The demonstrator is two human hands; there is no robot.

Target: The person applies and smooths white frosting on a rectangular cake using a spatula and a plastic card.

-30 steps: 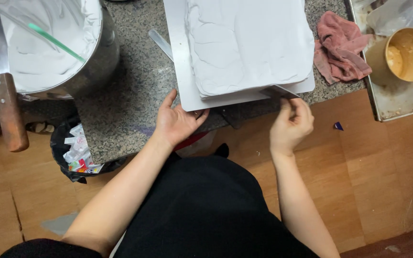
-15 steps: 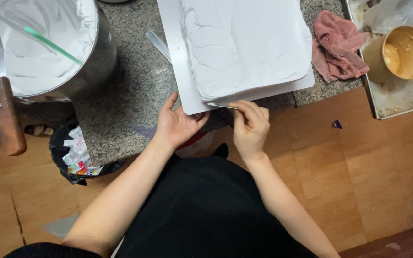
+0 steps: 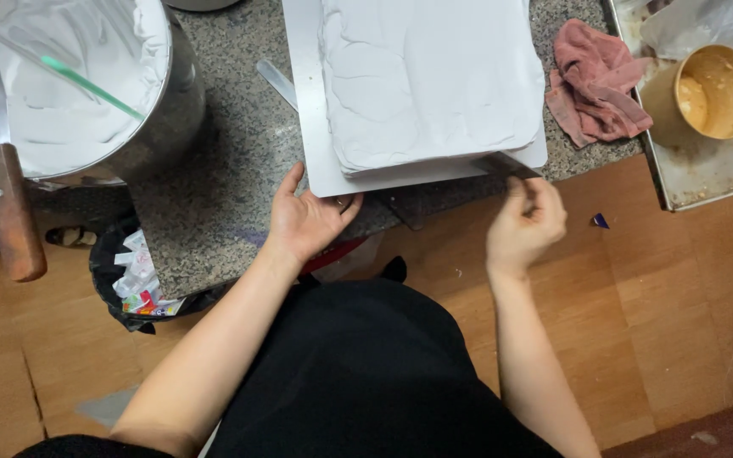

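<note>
Smoothing the near side of the cake (image 3: 430, 80) is where I am: my right hand (image 3: 526, 225) is closed around the handle of a thin spatula (image 3: 511, 166) whose blade lies against the lower right edge of the frosting. My left hand (image 3: 309, 222) is open, fingers spread, touching the near edge of the white board (image 3: 303, 102) that carries the cake on the granite worktop (image 3: 214, 212). By my judgement the top is fully covered in white cream, though ridged and uneven, so coating looks done and levelling remains. Beside the board, the steel bowl (image 3: 167, 110) holds plenty of cream.
</note>
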